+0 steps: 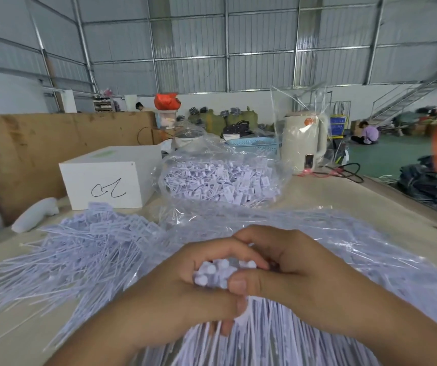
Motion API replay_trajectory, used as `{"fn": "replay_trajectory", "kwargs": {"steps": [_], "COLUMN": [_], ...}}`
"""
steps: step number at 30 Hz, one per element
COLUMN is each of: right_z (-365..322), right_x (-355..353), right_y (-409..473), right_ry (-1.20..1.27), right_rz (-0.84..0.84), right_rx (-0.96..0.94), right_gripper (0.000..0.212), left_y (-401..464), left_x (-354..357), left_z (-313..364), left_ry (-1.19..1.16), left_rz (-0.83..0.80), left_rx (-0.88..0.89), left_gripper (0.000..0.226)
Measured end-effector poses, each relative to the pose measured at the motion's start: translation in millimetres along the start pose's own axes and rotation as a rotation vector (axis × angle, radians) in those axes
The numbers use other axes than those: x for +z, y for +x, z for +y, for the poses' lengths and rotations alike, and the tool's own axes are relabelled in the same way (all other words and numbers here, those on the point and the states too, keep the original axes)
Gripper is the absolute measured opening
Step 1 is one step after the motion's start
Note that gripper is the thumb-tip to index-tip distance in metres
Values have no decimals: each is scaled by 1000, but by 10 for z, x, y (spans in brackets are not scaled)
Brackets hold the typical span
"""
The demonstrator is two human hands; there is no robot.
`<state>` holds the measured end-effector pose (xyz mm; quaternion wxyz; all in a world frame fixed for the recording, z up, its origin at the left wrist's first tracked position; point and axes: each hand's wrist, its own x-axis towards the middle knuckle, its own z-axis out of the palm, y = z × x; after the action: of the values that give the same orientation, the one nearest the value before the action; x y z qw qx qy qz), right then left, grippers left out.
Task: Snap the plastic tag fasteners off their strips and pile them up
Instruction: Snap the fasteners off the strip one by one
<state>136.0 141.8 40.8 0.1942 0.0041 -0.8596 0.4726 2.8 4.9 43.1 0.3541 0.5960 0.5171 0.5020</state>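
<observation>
A clear plastic bag (220, 178) far on the surface (370, 207) holds loose pale lilac tag fasteners; a blue basket (254, 144) behind it shows little of its contents. Near the middle, the left hand (175, 286) and right hand (299, 270) together grip a bundle of fasteners (220, 273), whose stems are partly hidden beneath the palms. A loose pile (80, 249) of fasteners lies to the left, thin-stemmed with flat rectangular heads.

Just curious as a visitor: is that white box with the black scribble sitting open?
No, the white box behind the loose pile of fasteners is closed, its flat top in place.
</observation>
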Motion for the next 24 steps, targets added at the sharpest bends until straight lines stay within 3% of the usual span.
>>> {"fn": "replay_trajectory", "kwargs": {"steps": [5,9,13,18,20,23,24], "right_z": [-33,-63,-74,-73,-69,-74,-68], "right_x": [-184,-305,-206,-279,-375,-321,-280], "right_y": [-40,-59,-21,-16,-56,-64,-68], "right_ry": [-60,-50,-71,-51,-23,36,60], "right_rz": [4,38,254,677,609,242,112], "right_rx": [17,66,26,3,19,12,12], "right_gripper": [33,42,47,59,60,21,28], "left_y": [88,166,312,389,362,302,276], "left_x": [-54,-25,50,112,133,144,138], "left_z": [97,98,71,58,17,-8,6], "left_ry": [3,29,9,-115,-175,-170,-156], "left_rz": [112,228,436,593,589,502,453], "left_rx": [63,134,220,200,167,163,163], "left_gripper": [15,15,15,10,14,21,23]}}
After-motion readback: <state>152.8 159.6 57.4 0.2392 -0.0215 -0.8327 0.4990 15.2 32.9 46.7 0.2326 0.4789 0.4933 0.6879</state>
